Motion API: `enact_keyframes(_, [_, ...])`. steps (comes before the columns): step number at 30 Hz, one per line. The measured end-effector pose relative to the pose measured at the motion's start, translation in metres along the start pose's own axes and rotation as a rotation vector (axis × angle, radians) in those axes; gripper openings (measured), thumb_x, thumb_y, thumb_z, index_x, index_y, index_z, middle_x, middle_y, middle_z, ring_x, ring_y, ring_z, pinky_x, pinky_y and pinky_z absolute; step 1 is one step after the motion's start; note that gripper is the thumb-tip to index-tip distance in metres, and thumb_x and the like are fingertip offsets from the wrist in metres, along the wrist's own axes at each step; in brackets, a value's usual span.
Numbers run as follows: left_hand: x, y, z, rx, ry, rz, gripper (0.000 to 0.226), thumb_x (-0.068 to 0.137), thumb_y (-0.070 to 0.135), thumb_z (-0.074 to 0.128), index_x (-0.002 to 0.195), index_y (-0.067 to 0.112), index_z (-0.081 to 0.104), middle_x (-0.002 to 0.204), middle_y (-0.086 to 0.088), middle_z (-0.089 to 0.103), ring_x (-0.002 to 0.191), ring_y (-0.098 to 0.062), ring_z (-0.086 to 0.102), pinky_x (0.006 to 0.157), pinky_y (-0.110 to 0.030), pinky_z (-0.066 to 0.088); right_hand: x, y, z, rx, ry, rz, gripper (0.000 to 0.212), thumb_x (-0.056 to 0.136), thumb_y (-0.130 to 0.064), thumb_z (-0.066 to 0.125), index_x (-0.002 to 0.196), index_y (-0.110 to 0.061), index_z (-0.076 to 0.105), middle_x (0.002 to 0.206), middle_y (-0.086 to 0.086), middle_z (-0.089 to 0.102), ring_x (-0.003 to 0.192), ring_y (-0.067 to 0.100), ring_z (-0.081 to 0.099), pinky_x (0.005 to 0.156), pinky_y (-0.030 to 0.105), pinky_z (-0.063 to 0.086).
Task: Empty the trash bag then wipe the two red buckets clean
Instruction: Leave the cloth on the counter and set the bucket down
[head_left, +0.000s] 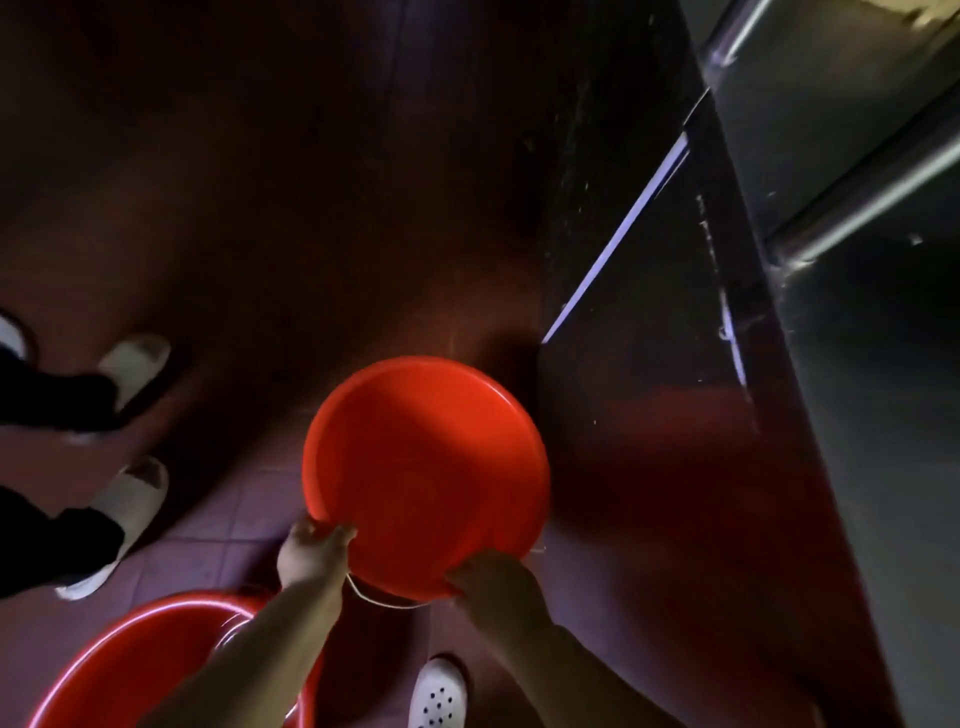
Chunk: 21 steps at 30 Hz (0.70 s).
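the scene is dim and blurred, a second red bucket (156, 665) is cut off at the bottom left corner behind the left forearm, and another person's white slippers (132, 364) show only partly at the left edge. both hands grip the near rim of a bright red bucket (426, 467) held over the tiled floor (218, 525) beside a dark cabinet (675, 467), left hand (311, 551) curled over the rim's left side, right hand (493, 582) clasping its lower right; it looks smooth, round and glossy, its thin wire handle (374, 597) hanging below
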<state>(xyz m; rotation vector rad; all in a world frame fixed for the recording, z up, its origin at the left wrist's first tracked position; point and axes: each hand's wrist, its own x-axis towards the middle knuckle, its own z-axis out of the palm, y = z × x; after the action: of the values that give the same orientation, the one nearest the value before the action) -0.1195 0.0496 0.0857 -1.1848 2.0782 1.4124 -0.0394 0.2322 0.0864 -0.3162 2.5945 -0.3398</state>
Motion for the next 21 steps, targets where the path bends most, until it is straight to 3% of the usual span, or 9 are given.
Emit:
enact_keyframes(2, [0.028, -0.014, 0.027, -0.04, -0.053, -0.058, 0.023, 0.077, 0.007, 0.067, 0.099, 0.007, 0.061, 0.096, -0.02, 0.065, 0.086, -0.035, 0.063, 0.083, -0.044, 0.052, 0.02, 0.018, 0.02, -0.021, -0.013, 0.024, 0.032, 0.09, -0.021, 0.057, 0.121, -0.025, 0.062, 0.125, 0.001, 0.062, 0.119, 0.022, 0.052, 0.101, 0.035, 0.039])
enact_keyframes(4, [0.051, -0.026, 0.05, -0.125, -0.112, -0.118, 0.025, 0.079, 0.004, 0.065, 0.102, 0.009, 0.059, 0.101, -0.021, 0.065, 0.091, -0.036, 0.063, 0.089, -0.049, 0.051, 0.038, 0.034, 0.03, 0.004, 0.0, 0.041, 0.031, 0.068, -0.027, 0.08, 0.097, -0.033, 0.073, 0.098, -0.008, 0.072, 0.094, 0.013, 0.066, 0.081, 0.025, 0.052])
enact_keyframes(7, [0.08, -0.041, 0.076, -0.219, -0.198, -0.169, 0.031, 0.082, 0.001, 0.061, 0.113, 0.004, 0.057, 0.109, -0.02, 0.064, 0.1, -0.036, 0.062, 0.094, -0.051, 0.048, 0.057, 0.053, 0.05, -0.052, -0.011, 0.082, 0.025, 0.079, -0.027, 0.07, 0.104, -0.03, 0.07, 0.102, -0.004, 0.071, 0.099, 0.015, 0.064, 0.083, 0.026, 0.049])
enact_keyframes(9, [0.097, -0.049, 0.089, -0.269, -0.242, -0.18, 0.032, 0.084, 0.0, 0.059, 0.116, 0.003, 0.056, 0.111, -0.019, 0.063, 0.099, -0.034, 0.061, 0.094, -0.048, 0.049, 0.071, 0.064, 0.06, -0.057, 0.024, 0.094, 0.021, 0.072, -0.032, 0.077, 0.093, -0.029, 0.074, 0.091, -0.005, 0.072, 0.088, 0.013, 0.066, 0.075, 0.022, 0.051])
enact_keyframes(11, [0.108, -0.057, 0.097, -0.295, -0.269, -0.167, 0.025, 0.086, 0.0, 0.058, 0.111, 0.004, 0.057, 0.107, -0.018, 0.063, 0.09, -0.031, 0.061, 0.08, -0.039, 0.054, 0.08, 0.072, 0.07, -0.087, -0.023, 0.111, 0.018, 0.085, -0.03, 0.064, 0.101, -0.026, 0.07, 0.102, -0.003, 0.069, 0.099, 0.015, 0.062, 0.084, 0.025, 0.048])
enact_keyframes(13, [0.117, -0.065, 0.104, -0.319, -0.295, -0.151, 0.015, 0.088, -0.002, 0.055, 0.099, 0.008, 0.058, 0.095, -0.014, 0.062, 0.072, -0.023, 0.062, 0.052, -0.023, 0.053, 0.086, 0.079, 0.087, -0.132, 0.039, 0.097, 0.021, 0.093, -0.027, 0.054, 0.11, -0.025, 0.065, 0.115, -0.003, 0.064, 0.11, 0.016, 0.056, 0.093, 0.028, 0.043])
enact_keyframes(15, [0.123, -0.072, 0.11, -0.345, -0.341, -0.132, 0.018, 0.089, -0.005, 0.051, 0.091, 0.012, 0.058, 0.085, -0.009, 0.06, 0.054, -0.011, 0.062, 0.04, -0.016, 0.048, 0.087, 0.084, 0.095, -0.127, 0.106, 0.096, 0.02, 0.068, -0.03, 0.081, 0.086, -0.034, 0.071, 0.089, -0.013, 0.07, 0.088, 0.008, 0.065, 0.076, 0.021, 0.052])
enact_keyframes(17, [0.128, -0.079, 0.118, -0.348, -0.378, -0.098, 0.021, 0.091, -0.006, 0.048, 0.102, 0.009, 0.057, 0.087, -0.007, 0.06, 0.059, -0.008, 0.063, 0.048, -0.013, 0.051, 0.089, 0.085, 0.1, -0.173, 0.115, 0.11, 0.031, 0.044, -0.035, 0.091, 0.067, -0.034, 0.071, 0.07, -0.016, 0.068, 0.069, 0.005, 0.066, 0.061, 0.018, 0.054])
enact_keyframes(21, [0.131, -0.081, 0.118, -0.295, -0.408, -0.075, 0.028, 0.09, -0.008, 0.047, 0.117, 0.001, 0.052, 0.086, -0.008, 0.059, 0.074, -0.017, 0.054, 0.059, -0.021, 0.052, 0.088, 0.089, 0.101, -0.222, 0.169, 0.148, 0.033, 0.037, -0.033, 0.093, 0.062, -0.032, 0.071, 0.067, -0.014, 0.068, 0.065, 0.007, 0.066, 0.057, 0.018, 0.053])
